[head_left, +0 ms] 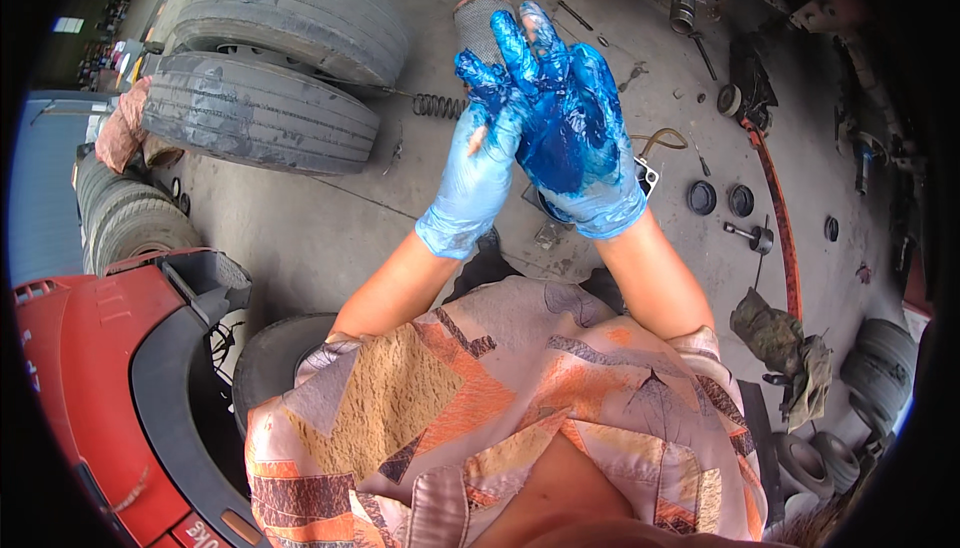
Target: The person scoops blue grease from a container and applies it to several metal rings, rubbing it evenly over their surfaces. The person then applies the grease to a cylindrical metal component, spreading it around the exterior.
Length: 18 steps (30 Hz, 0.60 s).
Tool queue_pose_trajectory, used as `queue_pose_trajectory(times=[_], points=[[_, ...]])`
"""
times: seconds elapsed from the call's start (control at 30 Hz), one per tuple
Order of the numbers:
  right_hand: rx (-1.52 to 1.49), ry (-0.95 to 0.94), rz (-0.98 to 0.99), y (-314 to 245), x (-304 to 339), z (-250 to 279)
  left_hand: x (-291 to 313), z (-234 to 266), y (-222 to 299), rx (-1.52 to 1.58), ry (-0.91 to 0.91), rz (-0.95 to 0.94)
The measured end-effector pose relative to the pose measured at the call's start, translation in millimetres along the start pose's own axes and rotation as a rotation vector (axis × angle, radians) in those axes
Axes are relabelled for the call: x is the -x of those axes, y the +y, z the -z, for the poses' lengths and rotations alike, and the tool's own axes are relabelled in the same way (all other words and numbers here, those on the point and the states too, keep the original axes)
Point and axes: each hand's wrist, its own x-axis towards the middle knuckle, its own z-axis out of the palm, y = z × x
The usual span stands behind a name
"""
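My left hand (pixel 482 153) and my right hand (pixel 575 138) are raised together in front of me, pressed against each other. Both wear light blue gloves thickly smeared with dark blue grease. The right palm faces me with its fingers stretched out. The left hand is partly edge-on, its fingers extended alongside the right's; no held object shows. Bare skin shows through a fingertip and near the left thumb. Beyond the fingers stands a grey mesh cylinder (pixel 482 26) with an orange rim. A pale metal part (pixel 648 179) peeks out beside my right wrist, mostly hidden.
Two large tyres (pixel 262 108) lie at the far left, beside a coil spring (pixel 438 106). A red vehicle panel (pixel 95 348) fills the near left. To the right are black rings (pixel 702 198), a long red bar (pixel 775 213) and a crumpled cloth (pixel 785 348) on the concrete floor.
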Motion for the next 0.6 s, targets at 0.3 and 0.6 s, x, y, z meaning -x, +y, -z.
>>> queue_pose_trajectory(times=[0.3,0.6], points=[[0.109,-0.004,-0.071,-33.7,-43.0,0.0,-66.2,86.9,46.0,-0.386,0.008,-0.284],[0.273,0.016,-0.042,-37.0,-28.5,-0.8,-40.9,47.8,21.3,0.143,-0.088,0.092]])
